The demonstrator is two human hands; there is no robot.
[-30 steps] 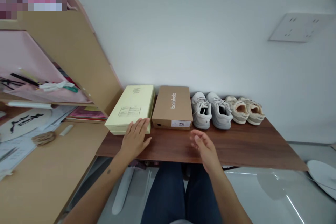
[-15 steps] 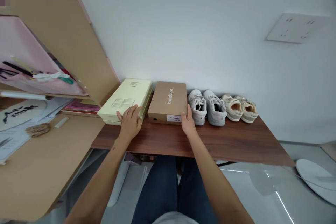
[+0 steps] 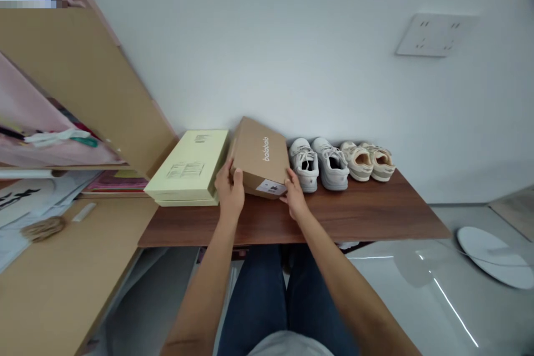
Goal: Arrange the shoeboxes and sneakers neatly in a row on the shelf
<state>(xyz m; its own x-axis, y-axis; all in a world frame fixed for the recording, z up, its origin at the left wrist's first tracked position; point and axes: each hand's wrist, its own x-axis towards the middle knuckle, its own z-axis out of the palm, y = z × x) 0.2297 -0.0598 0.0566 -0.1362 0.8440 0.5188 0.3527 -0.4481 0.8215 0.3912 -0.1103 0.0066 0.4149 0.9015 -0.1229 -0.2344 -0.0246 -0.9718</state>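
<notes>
A brown cardboard shoe box [image 3: 261, 154] with white lettering is tilted, its left side raised off the dark wooden bench [image 3: 367, 217]. My left hand [image 3: 231, 192] grips the box's near left corner, thumb on the lid. On the near right corner rests my right hand [image 3: 294, 198], fingers curled against the end with the white label. Beside the brown box on the left lies a pale yellow flat box [image 3: 189, 169].
Right of the box stand a pair of white sneakers [image 3: 319, 162] and a pair of beige shoes [image 3: 369, 160] against the wall. A light wooden desk [image 3: 50, 272] with papers and a shelf unit is at left. A white round base [image 3: 496, 256] lies on the floor.
My left hand left the yellow box and took the brown box's left corner. Both hands now hold the brown box, which has tipped up on its left side. The view shifted left.
</notes>
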